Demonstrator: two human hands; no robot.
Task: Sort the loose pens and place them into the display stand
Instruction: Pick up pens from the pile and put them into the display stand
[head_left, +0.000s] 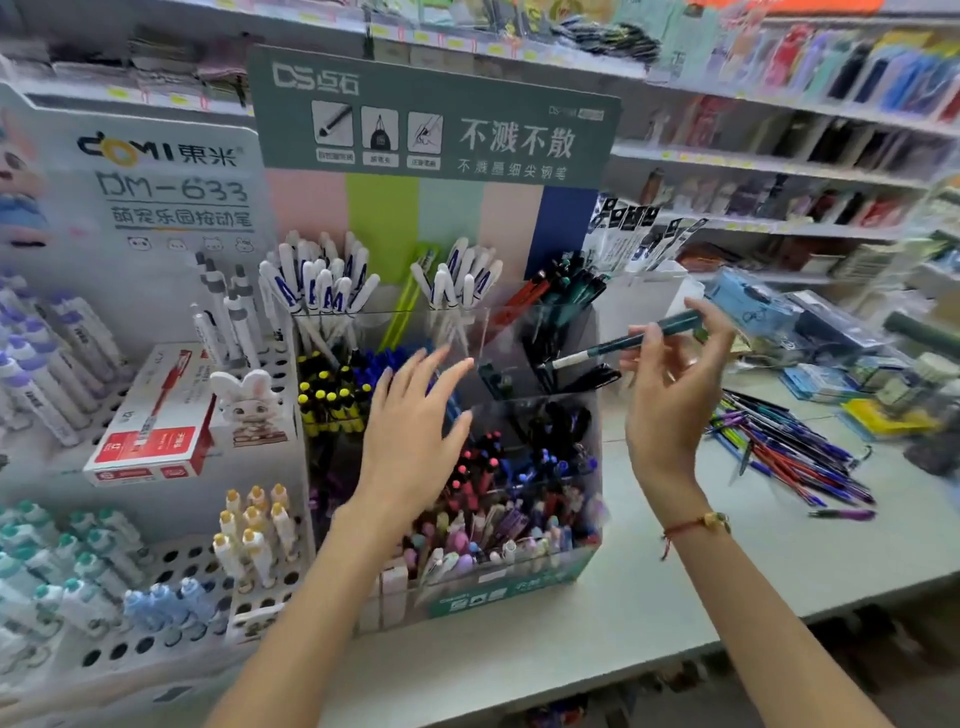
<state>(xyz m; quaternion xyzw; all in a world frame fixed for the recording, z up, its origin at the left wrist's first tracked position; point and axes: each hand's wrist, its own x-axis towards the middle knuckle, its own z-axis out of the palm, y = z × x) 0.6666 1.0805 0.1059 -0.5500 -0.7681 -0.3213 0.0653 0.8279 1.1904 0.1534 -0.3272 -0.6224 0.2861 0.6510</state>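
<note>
Pale grey-white counter (675, 597) carries everything — green-topped display stand (452, 519) sits mid-left, with a white pegboard-style pen rack (156, 571) just left of it. Off to the right there's a messy heap of loose pens (789, 457), and further back some packaged stationery (831, 364).

L hand (415, 415) raised, fingers spread; R hand (670, 384) pinching, wrist bent.

Bright, even light; soft blur throughout (edges bowed, smeared worst).
</note>
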